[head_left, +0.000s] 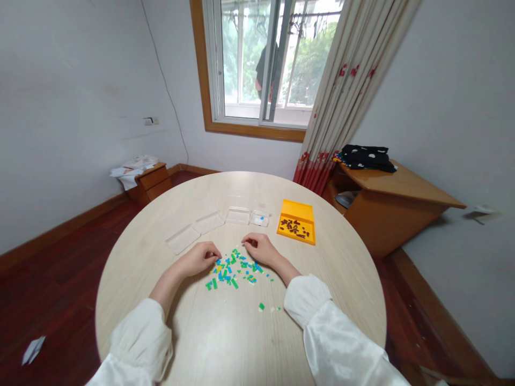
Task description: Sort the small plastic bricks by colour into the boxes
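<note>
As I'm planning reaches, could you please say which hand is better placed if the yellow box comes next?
Probably the right hand: it is nearer the yellow box, which lies to its right, while the left hand is at the left of the small pieces.

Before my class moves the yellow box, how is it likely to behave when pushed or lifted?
The yellow box looks straight-edged and thin-walled, so it is probably stiff and fairly light. Lying flat on the table, it should slide rather than roll. Its lid is open and the brown pieces lie loose, so tilting might spill them.
</note>
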Demonstrator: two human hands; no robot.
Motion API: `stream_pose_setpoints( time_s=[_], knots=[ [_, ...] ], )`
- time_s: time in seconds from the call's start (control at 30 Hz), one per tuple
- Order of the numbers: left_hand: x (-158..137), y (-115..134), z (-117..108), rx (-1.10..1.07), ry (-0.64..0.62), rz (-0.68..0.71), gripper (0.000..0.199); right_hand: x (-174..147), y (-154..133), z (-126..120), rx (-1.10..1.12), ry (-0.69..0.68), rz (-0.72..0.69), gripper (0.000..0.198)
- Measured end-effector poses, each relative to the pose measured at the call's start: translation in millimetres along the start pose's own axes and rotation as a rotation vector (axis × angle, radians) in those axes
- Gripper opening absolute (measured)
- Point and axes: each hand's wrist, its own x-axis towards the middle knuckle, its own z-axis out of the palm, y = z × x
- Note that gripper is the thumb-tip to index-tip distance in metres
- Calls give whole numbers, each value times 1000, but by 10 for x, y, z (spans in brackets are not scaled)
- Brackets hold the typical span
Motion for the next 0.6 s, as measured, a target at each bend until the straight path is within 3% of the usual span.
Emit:
stream_pose_setpoints(
  time_s=[0.6],
  knots=[
    [-14,82,10,-79,-16,-87,13,0,7,8,10,-33,23,18]
  ],
)
